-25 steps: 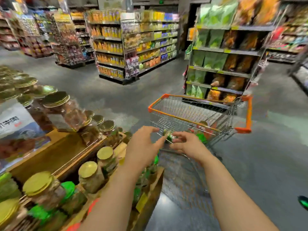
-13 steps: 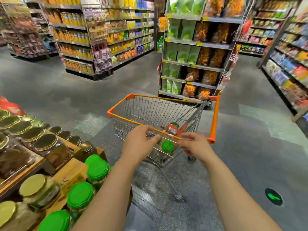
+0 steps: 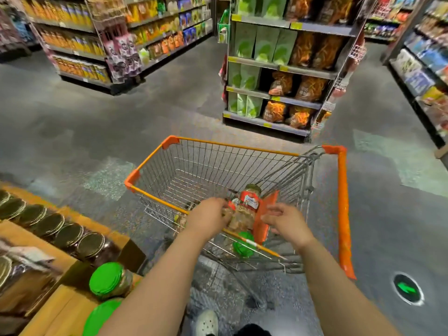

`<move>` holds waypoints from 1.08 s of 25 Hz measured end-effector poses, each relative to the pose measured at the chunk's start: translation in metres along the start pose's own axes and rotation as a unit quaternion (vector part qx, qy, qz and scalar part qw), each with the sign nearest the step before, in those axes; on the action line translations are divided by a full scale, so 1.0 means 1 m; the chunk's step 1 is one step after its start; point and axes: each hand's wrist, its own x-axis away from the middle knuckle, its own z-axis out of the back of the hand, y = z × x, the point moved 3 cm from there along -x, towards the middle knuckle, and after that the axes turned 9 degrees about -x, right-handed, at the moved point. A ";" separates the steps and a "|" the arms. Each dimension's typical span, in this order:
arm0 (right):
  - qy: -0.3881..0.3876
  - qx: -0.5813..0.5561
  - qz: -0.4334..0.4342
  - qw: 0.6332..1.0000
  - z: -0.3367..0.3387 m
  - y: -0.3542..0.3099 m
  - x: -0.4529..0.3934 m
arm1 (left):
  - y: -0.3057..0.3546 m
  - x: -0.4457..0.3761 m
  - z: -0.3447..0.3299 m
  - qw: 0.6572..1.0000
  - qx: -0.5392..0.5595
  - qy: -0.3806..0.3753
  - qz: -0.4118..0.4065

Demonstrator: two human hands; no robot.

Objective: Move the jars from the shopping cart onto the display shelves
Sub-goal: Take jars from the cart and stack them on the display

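Left hand point(image 3: 208, 218) grip clenched around a red-labelled jar point(image 3: 244, 209) in the cart point(image 3: 155, 152); right hand point(image 3: 286, 221) released

A grey speckled floor point(image 3: 101, 132) runs between stocked aisles: a snack-bag gondola point(image 3: 281, 69) straight ahead, juice shelving point(image 3: 72, 44) far left, a green arrow floor marker point(image 3: 408, 288) near right.

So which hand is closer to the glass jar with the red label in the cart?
Left. The left hand grips the red-labelled glass jar from its left side; the right hand hovers open just to its right, apart.
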 end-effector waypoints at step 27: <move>-0.435 0.436 -0.165 0.770 -0.108 0.175 -0.260 | -0.030 -0.213 -0.257 0.801 -0.277 -0.486 -0.212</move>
